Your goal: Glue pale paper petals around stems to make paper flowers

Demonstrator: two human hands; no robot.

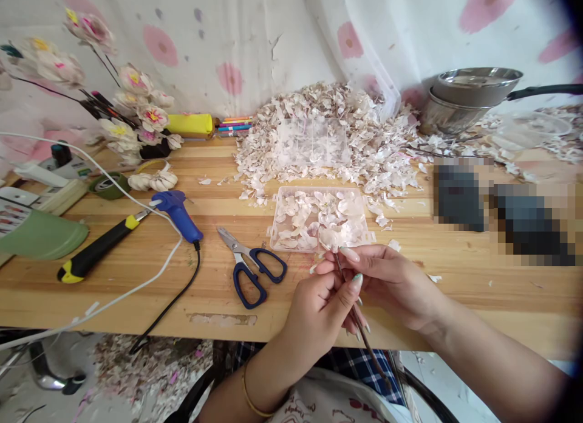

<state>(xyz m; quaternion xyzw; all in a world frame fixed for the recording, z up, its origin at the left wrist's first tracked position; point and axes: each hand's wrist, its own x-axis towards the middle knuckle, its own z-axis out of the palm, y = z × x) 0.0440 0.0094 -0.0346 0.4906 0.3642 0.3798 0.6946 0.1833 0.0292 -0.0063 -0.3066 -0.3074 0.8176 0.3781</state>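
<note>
A thin brown stem (372, 350) slants down from a small pale flower piece (328, 238) at its top end. My left hand (321, 304) is closed round the stem just below that top, thumb along it. Close beside it, my right hand (392, 277) is closed at the stem's tip, its thumb and fingers pinching by the pale petals. Right behind the hands lies a clear plastic box (272, 234) with pale petals (298, 209) in its compartments. Blue-handled scissors (250, 268) lie half open to the left of the hands.
A blue glue gun (177, 213) with cords and a black-yellow knife (98, 248) lie at left. Finished flowers (136, 110) stand behind them. A large petal heap (259, 143) surrounds another clear box (312, 144). Metal pans (455, 107) sit at back right, dark blurred objects (460, 198) nearer.
</note>
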